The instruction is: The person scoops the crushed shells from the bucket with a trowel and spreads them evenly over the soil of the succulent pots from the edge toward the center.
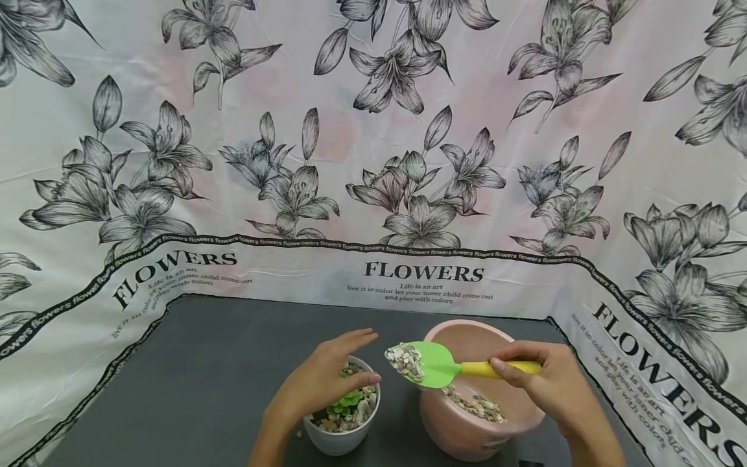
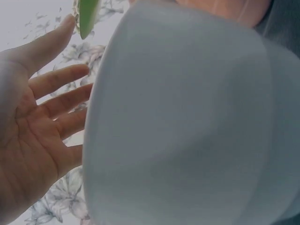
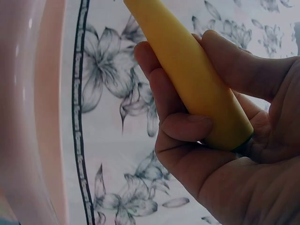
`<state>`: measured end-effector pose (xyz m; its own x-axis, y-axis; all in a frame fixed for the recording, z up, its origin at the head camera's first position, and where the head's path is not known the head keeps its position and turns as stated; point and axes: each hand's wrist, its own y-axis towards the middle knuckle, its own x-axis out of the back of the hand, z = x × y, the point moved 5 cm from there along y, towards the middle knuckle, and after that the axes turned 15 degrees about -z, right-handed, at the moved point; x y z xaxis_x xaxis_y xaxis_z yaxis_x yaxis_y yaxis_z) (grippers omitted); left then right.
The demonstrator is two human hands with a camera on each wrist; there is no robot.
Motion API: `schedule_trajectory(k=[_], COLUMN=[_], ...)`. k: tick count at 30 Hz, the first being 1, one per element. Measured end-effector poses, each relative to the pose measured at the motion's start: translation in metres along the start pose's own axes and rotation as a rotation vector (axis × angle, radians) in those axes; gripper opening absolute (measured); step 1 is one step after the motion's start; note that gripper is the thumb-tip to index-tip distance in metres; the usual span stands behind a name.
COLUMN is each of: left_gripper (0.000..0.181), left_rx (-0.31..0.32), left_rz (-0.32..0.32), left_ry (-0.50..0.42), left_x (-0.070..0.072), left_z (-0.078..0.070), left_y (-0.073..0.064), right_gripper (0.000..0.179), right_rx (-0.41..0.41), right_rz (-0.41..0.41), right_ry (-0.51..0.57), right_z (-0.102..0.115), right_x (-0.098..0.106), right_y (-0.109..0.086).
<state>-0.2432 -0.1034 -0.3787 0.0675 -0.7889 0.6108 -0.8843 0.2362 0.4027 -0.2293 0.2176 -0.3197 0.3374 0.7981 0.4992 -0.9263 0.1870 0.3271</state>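
Observation:
My right hand (image 1: 551, 376) grips the yellow handle (image 3: 192, 70) of a small trowel (image 1: 438, 366) with a green blade. Whitish pebbles (image 1: 405, 360) sit at the tip of the blade, which is held level over the left rim of a pink pot (image 1: 452, 425). More pebbles (image 1: 481, 407) lie inside that pot. To the left stands a white pot (image 1: 338, 443) with a green succulent (image 1: 344, 403) among stones. My left hand (image 1: 318, 376) reaches over this pot, fingers spread and holding nothing. In the left wrist view, the fingers extend beside the white pot's wall (image 2: 178, 112).
Both pots stand on a dark grey tabletop (image 1: 216, 363). A white cloth (image 1: 428, 285) printed with flowers and lettering rises behind and along both sides. A small dark object (image 1: 531, 463) shows at the bottom edge, right of the pink pot.

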Motion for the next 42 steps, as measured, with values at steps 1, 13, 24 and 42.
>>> schedule_trajectory(k=[1,13,24,42], left_gripper=[0.068,0.068,0.07,0.123], left_rx=[0.002,0.038,0.043,0.079], left_rz=[0.0,-0.017,-0.024,0.207], left_ry=[0.004,0.006,-0.009,-0.159], left_x=[0.001,0.016,0.029,0.04], left_z=[0.001,0.018,0.029,0.064], left_y=[0.0,-0.011,-0.021,-0.043], right_gripper=[0.016,0.011,0.008,0.004], right_rx=[0.014,0.058,0.062,0.252], right_rz=[0.004,0.046,0.066,0.224], right_ry=[0.009,0.061,0.079,0.158], right_z=[0.002,0.017,0.023,0.04], right_x=[-0.002,-0.027,-0.036,-0.075], right_y=[0.0,-0.005,-0.006,-0.015])
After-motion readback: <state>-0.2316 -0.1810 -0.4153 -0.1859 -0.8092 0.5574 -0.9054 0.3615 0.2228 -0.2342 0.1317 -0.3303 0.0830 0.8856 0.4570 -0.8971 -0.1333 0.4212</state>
